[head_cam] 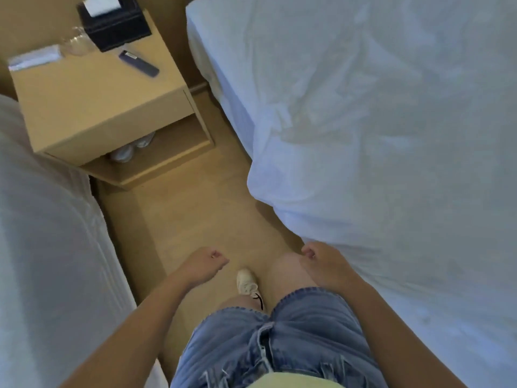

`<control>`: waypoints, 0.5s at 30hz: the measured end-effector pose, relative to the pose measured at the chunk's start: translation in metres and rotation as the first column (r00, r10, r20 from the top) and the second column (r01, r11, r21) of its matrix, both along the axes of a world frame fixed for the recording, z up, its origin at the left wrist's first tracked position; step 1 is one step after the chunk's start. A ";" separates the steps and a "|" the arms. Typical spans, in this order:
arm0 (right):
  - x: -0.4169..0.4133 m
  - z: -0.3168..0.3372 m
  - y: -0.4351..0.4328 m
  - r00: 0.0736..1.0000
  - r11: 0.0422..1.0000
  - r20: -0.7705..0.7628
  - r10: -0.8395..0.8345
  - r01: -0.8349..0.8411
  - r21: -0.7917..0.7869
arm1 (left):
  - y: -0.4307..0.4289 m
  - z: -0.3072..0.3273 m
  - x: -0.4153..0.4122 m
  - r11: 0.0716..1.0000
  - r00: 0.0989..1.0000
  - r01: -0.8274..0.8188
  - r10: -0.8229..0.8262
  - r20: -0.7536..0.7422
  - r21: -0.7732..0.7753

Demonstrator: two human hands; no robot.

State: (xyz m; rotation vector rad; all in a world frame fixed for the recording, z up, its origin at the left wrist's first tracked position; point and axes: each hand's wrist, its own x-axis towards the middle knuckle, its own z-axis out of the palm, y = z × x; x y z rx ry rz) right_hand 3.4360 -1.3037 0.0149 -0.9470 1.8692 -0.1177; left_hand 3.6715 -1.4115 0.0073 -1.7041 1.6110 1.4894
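Duvet (363, 135) lies rumpled on the bed (223, 88), drooping over its aisle-side edge. Right hand (321, 259) hangs just beside that edge and left hand (205, 261) over the floor, both loosely curled, empty. Looks like the approach step; next up is gripping the drooping edge.

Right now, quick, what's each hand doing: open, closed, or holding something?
Left hand: open, fingers loosely curled, holding nothing.
Right hand: open, fingers loosely curled, holding nothing.
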 end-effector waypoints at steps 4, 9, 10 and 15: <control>-0.017 -0.018 -0.095 0.989 0.988 -0.029 -0.148 0.146 -0.050 | -0.122 -0.026 -0.070 0.996 0.995 0.091 -0.091 -0.027 -0.002; -0.063 -0.075 -0.201 0.902 0.939 -0.269 -0.338 0.344 -0.026 | -0.231 -0.094 -0.185 0.999 0.998 0.040 -0.038 -0.056 0.026; -0.074 -0.087 -0.217 0.870 0.925 -0.337 -0.360 0.381 -0.003 | -0.245 -0.108 -0.207 0.998 0.998 0.033 -0.030 -0.061 0.057; -0.095 -0.134 -0.246 0.768 0.832 -0.459 -0.447 0.546 0.102 | -0.265 -0.171 -0.261 0.960 0.993 -0.118 0.119 0.009 0.255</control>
